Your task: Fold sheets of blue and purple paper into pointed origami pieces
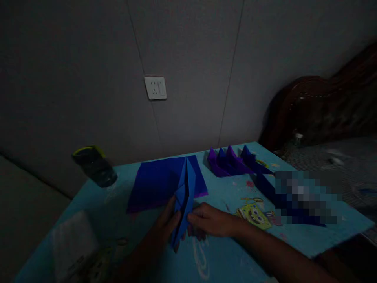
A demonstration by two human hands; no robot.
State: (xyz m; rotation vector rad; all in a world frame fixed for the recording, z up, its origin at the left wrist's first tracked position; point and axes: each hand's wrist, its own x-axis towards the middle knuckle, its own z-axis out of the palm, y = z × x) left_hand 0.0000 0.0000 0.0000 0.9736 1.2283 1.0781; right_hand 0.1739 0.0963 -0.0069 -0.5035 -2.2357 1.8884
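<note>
A long blue folded paper boat, pointed at both ends with a slit down its middle, stands up lengthwise between my hands just above the table. My left hand grips its left side, the thumb lying on the paper and fingertips showing below. From the right, my right hand pinches its lower right edge, fingers curled. Behind the boat lies a stack of dark blue paper sheets with a purple edge showing.
Several folded purple and blue paper boats stand in a row at the back right. A dark cup with a yellow rim is at the left, above a white pack. The tablecloth is light blue with cartoon prints. A blurred patch hides part of the right side.
</note>
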